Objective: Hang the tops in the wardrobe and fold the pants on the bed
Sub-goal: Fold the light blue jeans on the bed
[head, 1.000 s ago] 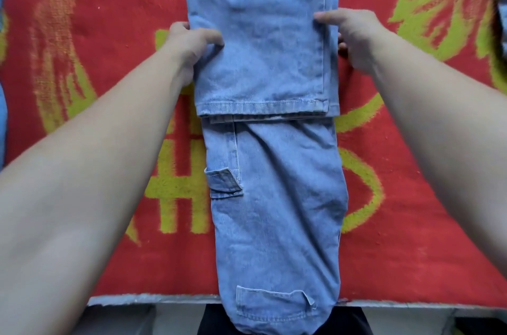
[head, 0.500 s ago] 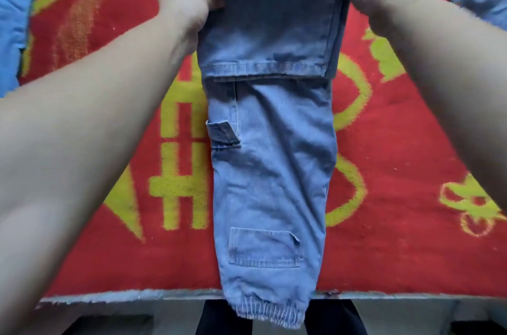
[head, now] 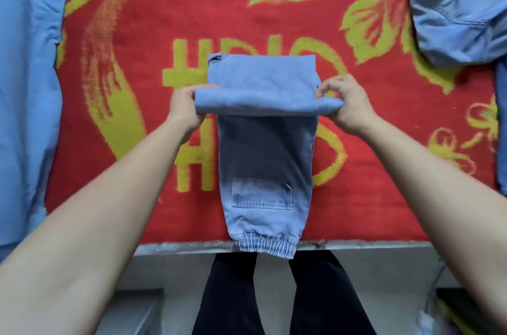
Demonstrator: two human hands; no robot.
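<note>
Denim jogger pants (head: 264, 159) sit centre stage on the red and yellow blanket (head: 153, 19) that covers the bed (head: 362, 245), and both hands are on them. The left hand (head: 183, 111) has its fingers curled round the left end of a thick cross-wise fold, thumb on top. The right hand (head: 346, 105) pinches the right end, thumb below and fingertips above. So the grip is closed on cloth at both sides, and neither hand is nearer than the other.

Here's what matters. The long axis of the pants runs from far to near, straight toward the person, and the held fold lies square across it. From the grip, a shorter folded section lies on the far side. The long free length, with its patch pocket (head: 262, 193), lies on the near side. The elastic cuff (head: 265, 246) hangs just past the bed's front edge.

A shadow under the fold suggests it is lifted off the layer beneath. My read is that the next fold has to travel along that axis, so both hands need to move level or the bundle skews.

A light blue shirt (head: 27, 93) lies at far left, and another denim garment (head: 461, 8) is bunched at top right, well apart.
</note>
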